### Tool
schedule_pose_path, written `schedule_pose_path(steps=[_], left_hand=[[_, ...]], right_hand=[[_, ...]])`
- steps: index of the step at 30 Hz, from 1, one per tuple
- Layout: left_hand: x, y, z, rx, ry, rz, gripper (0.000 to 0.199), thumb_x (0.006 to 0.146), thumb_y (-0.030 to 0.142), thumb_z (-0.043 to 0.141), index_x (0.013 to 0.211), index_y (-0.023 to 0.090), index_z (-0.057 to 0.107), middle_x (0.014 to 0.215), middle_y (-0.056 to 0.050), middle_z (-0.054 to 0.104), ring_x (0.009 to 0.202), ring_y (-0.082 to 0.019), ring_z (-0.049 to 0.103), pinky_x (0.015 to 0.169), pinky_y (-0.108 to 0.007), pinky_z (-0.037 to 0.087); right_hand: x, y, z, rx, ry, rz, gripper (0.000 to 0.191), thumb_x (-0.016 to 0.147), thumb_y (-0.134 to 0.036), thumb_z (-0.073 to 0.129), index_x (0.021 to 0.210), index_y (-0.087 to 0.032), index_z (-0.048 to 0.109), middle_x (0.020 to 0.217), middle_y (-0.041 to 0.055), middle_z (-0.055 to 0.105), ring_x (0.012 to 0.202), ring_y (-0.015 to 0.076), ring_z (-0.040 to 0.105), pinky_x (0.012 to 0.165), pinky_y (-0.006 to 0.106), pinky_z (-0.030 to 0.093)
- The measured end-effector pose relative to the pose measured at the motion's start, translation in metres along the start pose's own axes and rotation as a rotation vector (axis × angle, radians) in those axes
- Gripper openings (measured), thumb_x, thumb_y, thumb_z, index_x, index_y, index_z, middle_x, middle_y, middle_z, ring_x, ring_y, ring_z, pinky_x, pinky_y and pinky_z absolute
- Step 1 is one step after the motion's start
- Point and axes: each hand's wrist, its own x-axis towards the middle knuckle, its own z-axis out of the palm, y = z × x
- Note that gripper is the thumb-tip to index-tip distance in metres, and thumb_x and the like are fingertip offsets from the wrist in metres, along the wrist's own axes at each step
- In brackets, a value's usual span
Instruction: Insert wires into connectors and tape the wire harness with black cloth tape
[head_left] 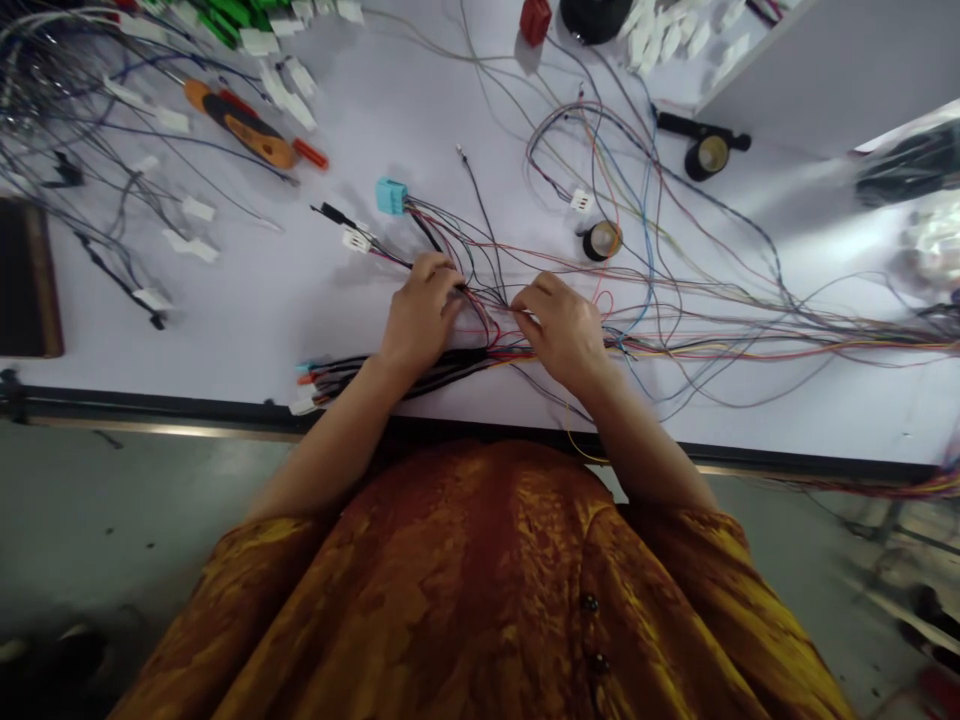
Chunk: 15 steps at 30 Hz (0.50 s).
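Note:
My left hand (421, 315) is closed around a bunch of thin wires near the middle of the table. Opposite it, my right hand (561, 328) pinches dark wires (493, 296) between thumb and fingertips. Just beyond my left hand lie a light blue connector (391, 196) with wires running from it, a white connector (357, 240) and a black connector (337, 214). A black-sleeved cable bundle (442, 373) passes under my left wrist, ending in small connectors at the left. Long coloured wires (720, 345) stretch away to the right.
An orange and black screwdriver (251, 130) lies at the upper left, beside tangled wires with white connectors (191, 245). Tape rolls (602, 241) (706, 158), a red block (535, 22) and a grey panel (832, 70) stand farther back. The table's dark front edge (172, 412) runs before me.

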Motion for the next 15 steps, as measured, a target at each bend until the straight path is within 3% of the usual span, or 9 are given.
schedule_pose_path(steps=[5, 9, 11, 15], left_hand=[[0.010, -0.001, -0.001, 0.024, -0.034, 0.018, 0.008, 0.084, 0.016, 0.066, 0.088, 0.023, 0.066, 0.113, -0.007, 0.067, 0.109, -0.026, 0.060, 0.095, -0.036, 0.049], [0.014, -0.006, -0.002, 0.142, -0.040, 0.067, 0.005, 0.089, 0.021, 0.063, 0.091, 0.024, 0.066, 0.110, -0.008, 0.068, 0.102, -0.026, 0.063, 0.086, -0.035, 0.048], [0.015, -0.006, -0.004, 0.289, -0.071, 0.089, 0.010, 0.094, 0.023, 0.058, 0.093, 0.023, 0.068, 0.109, -0.009, 0.068, 0.095, -0.025, 0.064, 0.080, -0.035, 0.048], [0.019, 0.005, -0.012, 0.577, -0.204, 0.100, 0.024, 0.102, 0.027, 0.045, 0.105, 0.024, 0.069, 0.117, -0.010, 0.067, 0.092, -0.024, 0.065, 0.077, -0.035, 0.047]], right_hand=[[0.007, 0.006, 0.004, 0.103, 0.141, 0.115, 0.013, 0.097, -0.021, 0.054, 0.088, -0.023, 0.064, 0.098, 0.0052, 0.061, 0.072, 0.0161, 0.053, 0.066, 0.031, 0.039], [0.006, 0.004, 0.008, 0.170, 0.196, 0.163, 0.010, 0.096, -0.020, 0.054, 0.093, -0.024, 0.062, 0.103, 0.0062, 0.062, 0.079, 0.0175, 0.057, 0.069, 0.031, 0.045], [-0.001, -0.002, 0.011, 0.201, 0.160, 0.153, 0.011, 0.096, -0.019, 0.053, 0.098, -0.023, 0.063, 0.102, 0.0066, 0.065, 0.084, 0.0187, 0.060, 0.072, 0.031, 0.047], [-0.021, -0.015, 0.019, 0.154, -0.041, 0.056, 0.022, 0.100, -0.021, 0.049, 0.106, -0.020, 0.070, 0.103, 0.0087, 0.069, 0.092, 0.0214, 0.062, 0.082, 0.034, 0.048]])
